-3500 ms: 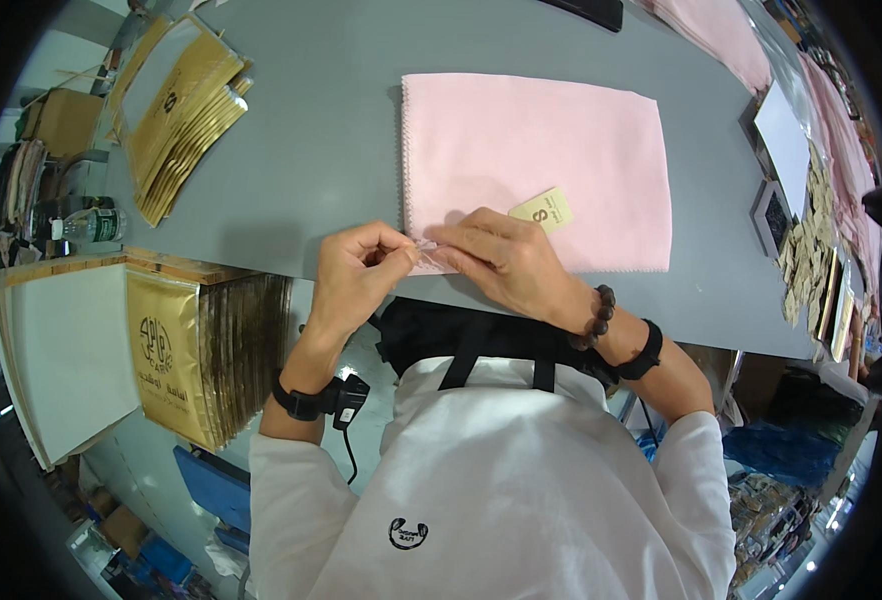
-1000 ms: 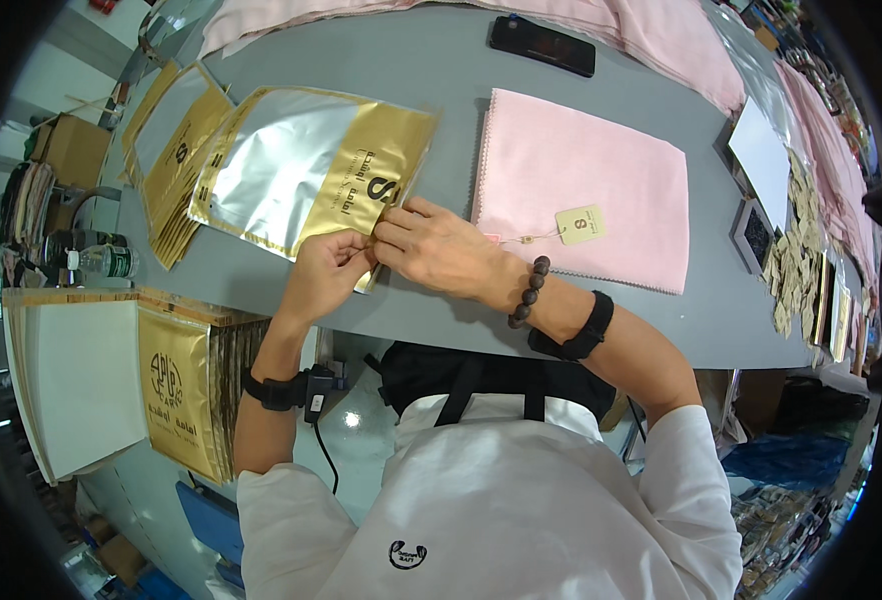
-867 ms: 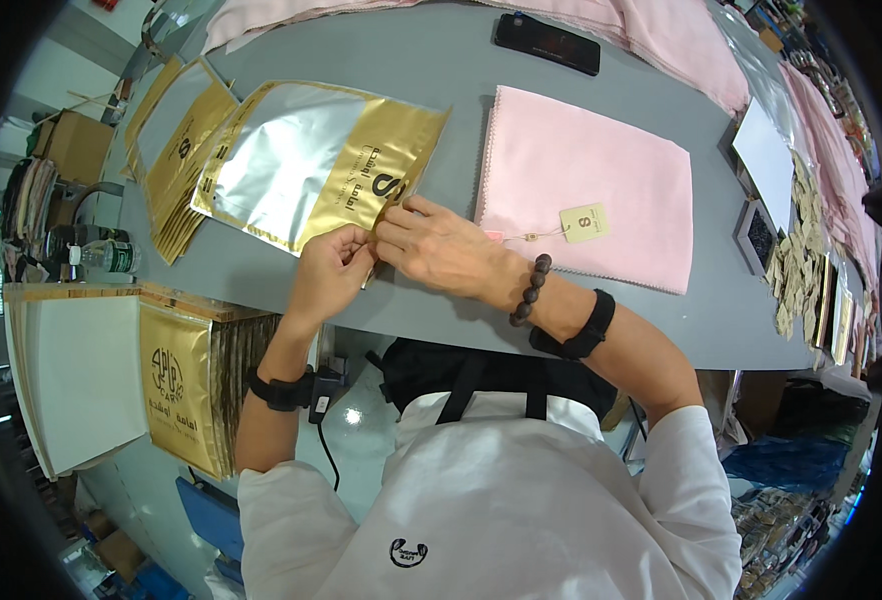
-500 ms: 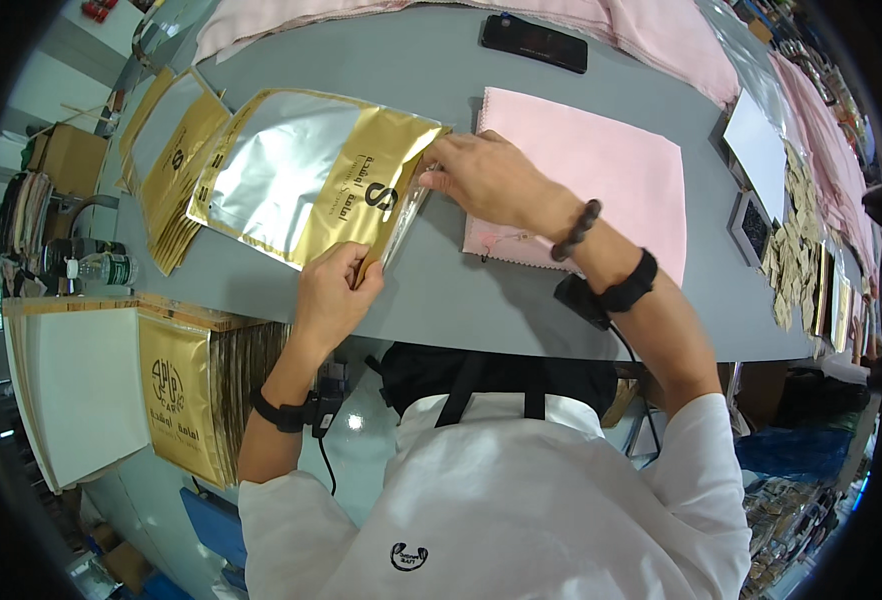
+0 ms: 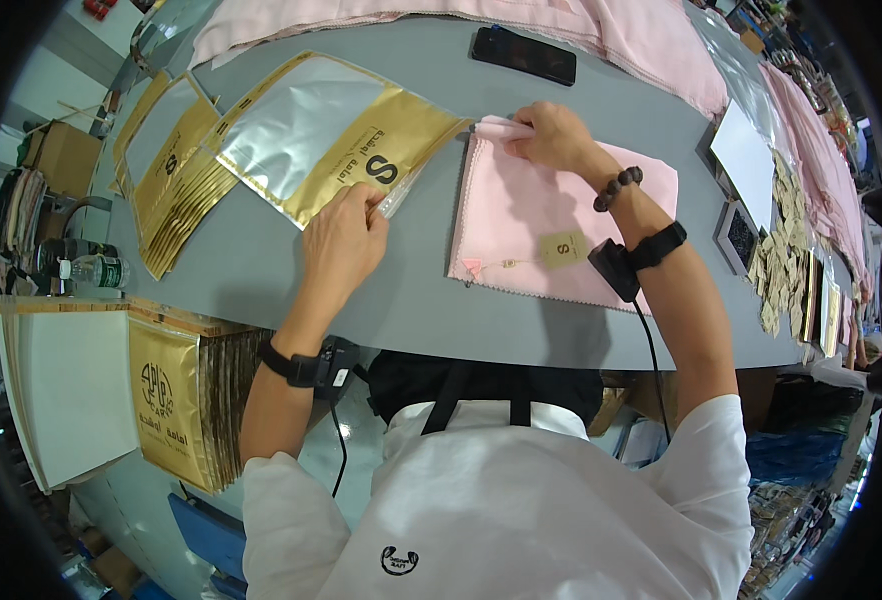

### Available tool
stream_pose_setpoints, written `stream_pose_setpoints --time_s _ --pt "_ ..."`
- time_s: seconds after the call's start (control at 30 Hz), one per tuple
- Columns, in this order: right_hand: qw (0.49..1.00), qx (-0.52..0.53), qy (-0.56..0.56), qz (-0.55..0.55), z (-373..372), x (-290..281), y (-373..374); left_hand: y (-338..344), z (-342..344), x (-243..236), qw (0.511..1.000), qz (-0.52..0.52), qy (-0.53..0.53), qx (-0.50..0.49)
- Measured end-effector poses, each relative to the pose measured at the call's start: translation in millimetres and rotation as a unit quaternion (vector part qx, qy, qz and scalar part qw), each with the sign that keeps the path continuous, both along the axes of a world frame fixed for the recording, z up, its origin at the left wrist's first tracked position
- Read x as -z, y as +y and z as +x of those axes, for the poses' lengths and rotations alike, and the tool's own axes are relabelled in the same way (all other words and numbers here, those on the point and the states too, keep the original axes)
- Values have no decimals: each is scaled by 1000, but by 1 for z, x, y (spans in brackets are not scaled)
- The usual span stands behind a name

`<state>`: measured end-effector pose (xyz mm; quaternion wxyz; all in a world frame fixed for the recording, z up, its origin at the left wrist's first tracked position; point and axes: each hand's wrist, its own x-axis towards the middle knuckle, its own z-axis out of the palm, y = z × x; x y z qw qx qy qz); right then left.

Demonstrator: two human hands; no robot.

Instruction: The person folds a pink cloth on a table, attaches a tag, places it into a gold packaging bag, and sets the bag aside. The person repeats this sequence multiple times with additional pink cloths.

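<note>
My left hand (image 5: 346,235) is closed on the near edge of a gold and silver plastic bag (image 5: 306,130), which is tilted with its far left part over other bags. To the right, my right hand (image 5: 551,138) pinches the far left corner of a folded pink cloth (image 5: 501,215), and that corner is bunched up under the fingers. A small square beige tag (image 5: 564,249) hangs on a string on top of the cloth, near its front edge. The bag's right corner ends just left of the cloth.
A fanned stack of gold bags (image 5: 176,170) lies at the left. Behind the cloth is a black phone (image 5: 524,56), with more pink fabric (image 5: 651,50) along the far edge. A white card (image 5: 744,165) and piled beige tags (image 5: 786,240) lie at the right. More gold bags (image 5: 171,400) stand upright lower left.
My right hand has left the bag's edge and moved right onto the cloth's corner, gripping it. The bag has turned in my left hand. The cloth's tag now shows.
</note>
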<state>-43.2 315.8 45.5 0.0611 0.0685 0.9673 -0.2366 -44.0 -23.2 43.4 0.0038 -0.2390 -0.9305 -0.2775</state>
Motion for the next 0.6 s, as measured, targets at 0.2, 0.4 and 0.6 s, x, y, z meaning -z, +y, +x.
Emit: stream_pose_setpoints --time_s 0.2,0.4,0.6 --pt "952 -167 187 -176 50 5 -55 14 -2 9 996 61 -55 24" --pt "972 -66 182 -134 69 8 -99 11 22 6 984 127 -119 47" --pt "918 -162 278 231 92 -1 -108 3 46 8 981 189 14 44"
